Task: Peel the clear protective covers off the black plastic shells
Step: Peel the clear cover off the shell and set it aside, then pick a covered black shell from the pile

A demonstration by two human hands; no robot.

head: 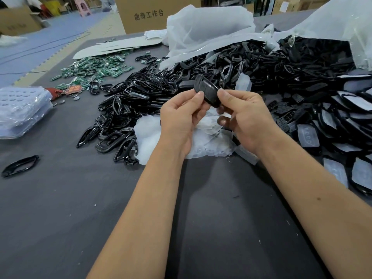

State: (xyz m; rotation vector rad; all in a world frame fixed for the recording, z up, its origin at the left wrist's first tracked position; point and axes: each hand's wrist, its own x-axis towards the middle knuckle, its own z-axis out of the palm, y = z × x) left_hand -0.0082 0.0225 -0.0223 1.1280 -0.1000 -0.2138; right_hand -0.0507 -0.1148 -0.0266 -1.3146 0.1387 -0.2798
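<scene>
Above the table, mid-frame: both hands are holding one black shell (207,91) up over the dark grey table (60,208).
Left hand (181,117): its thumb and curled fingers are pinching the shell's left end.
Right hand (243,115): its thumb and forefinger are pinching the shell's right end (the lower fingers are curling in beneath, and whether they are touching it cannot be told).
Shell in hand: it is tilting, left end higher, glossy on the face turned up; whether a clear cover is lying on it cannot be told.
Peeled covers (209,141): a heap of clear, whitish pieces is lying on the table directly under the hands.
Shells with covers (330,125): these are lying piled to the right, pale film showing on many.
Black frames (120,117): a glossy pile is spreading to the left of the hands, with one frame (20,165) lying well apart near the left edge.
Green circuit boards (94,68): these are lying scattered far left, beyond the frames.
Plastic bags (209,31): these are lying crumpled behind the black piles.
Cardboard box (149,15): it is standing at the table's far edge.
</scene>
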